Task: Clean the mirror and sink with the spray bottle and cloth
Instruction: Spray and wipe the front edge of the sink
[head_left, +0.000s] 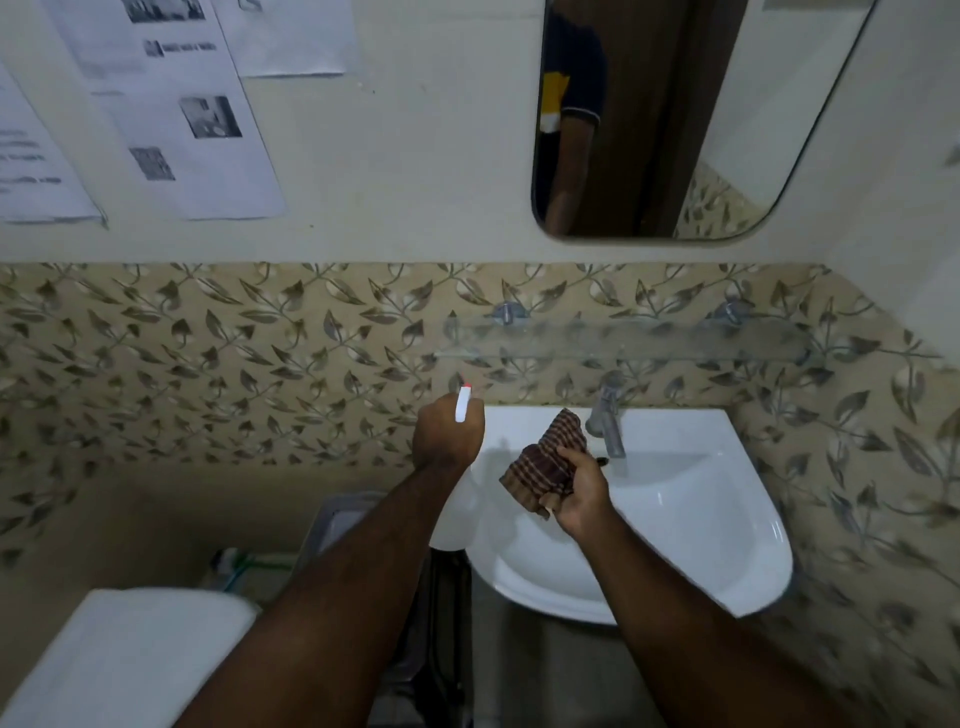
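My left hand (448, 434) grips a white spray bottle (462, 408) by its neck, just left of the sink's back corner; the red-tipped nozzle points up at the wall and the bottle's body hangs below my wrist. My right hand (576, 491) holds a bunched brown checked cloth (545, 457) over the white sink (691, 514), close to the metal tap (605, 415). The mirror (675, 114) hangs on the wall above the sink and reflects a person's arm and a dark door.
A glass shelf (623, 340) on two metal brackets juts out between mirror and tap. Printed sheets (171, 104) are stuck on the wall at upper left. A white toilet cistern (119, 654) sits at lower left, a grey bin (337, 525) beside the sink.
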